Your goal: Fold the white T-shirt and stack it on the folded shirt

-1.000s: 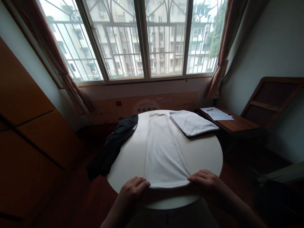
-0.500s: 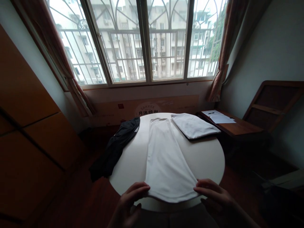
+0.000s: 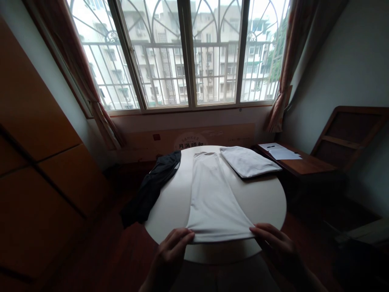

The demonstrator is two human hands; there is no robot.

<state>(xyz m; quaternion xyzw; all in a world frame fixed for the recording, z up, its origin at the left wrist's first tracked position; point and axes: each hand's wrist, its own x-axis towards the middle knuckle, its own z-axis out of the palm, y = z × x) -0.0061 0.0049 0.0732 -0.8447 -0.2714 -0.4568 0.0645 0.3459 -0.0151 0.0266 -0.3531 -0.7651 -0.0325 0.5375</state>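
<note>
A long white garment, perhaps folded trousers, lies lengthwise on the round white table. Its wide near edge is pulled straight between my two hands. At the near left corner, my left hand is closed in a pinch on the cloth. The near right corner is pinched by the fingers of my right hand. The narrow far end rests flat close to the table's far rim. Which part of the garment the near edge is cannot be made out.
Folded white cloth with a dark layer beneath lies at the table's far right. A black garment hangs over the left rim. Beyond on the right, a wooden side table bears papers. Wooden cabinet doors stand left.
The garment's near edge has gone from a sagging curve to a taut, straight line. Both hands have shifted slightly, still gripping the corners. The view has tilted a little.
</note>
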